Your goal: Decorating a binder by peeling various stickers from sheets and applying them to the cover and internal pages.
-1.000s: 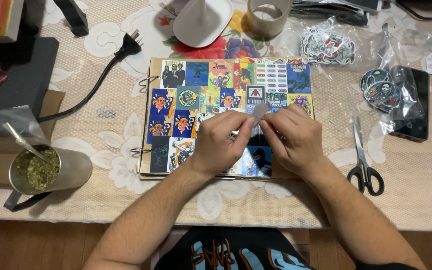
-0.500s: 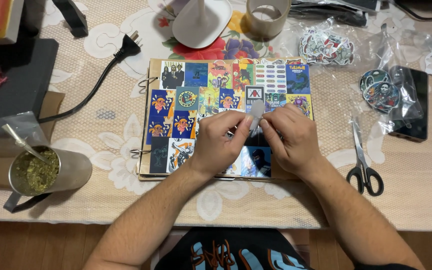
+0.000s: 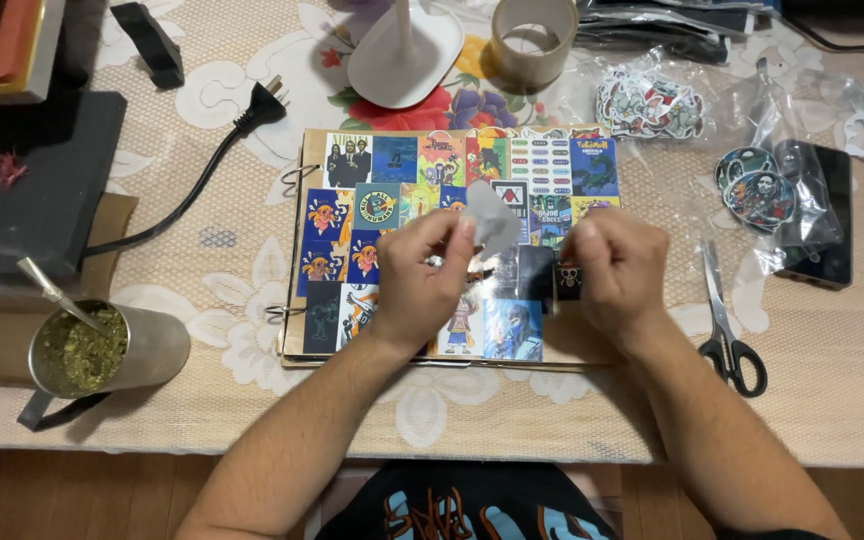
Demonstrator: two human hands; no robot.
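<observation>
Covering most of the bench was a lace cloth, and on it lay a spiral-bound book whose brown cover was nearly filled with colourful stickers. Above the book's lower middle the left hand was pinched shut on a pale backing sheet, lifted clear and curling. The right hand was closed, thumb and fingers together, on a small dark sticker at the book's right side, low over a bare brown strip. Doing this step well seemed to call for holding the sticker by its very edge, squaring it against its neighbours, setting one edge down first and smoothing outward so no air was trapped; the backing was best kept off the sticky side. Well apart to the right lay scissors and bagged stickers; to the left stood a metal cup of green herb, near enough for an elbow to catch.
</observation>
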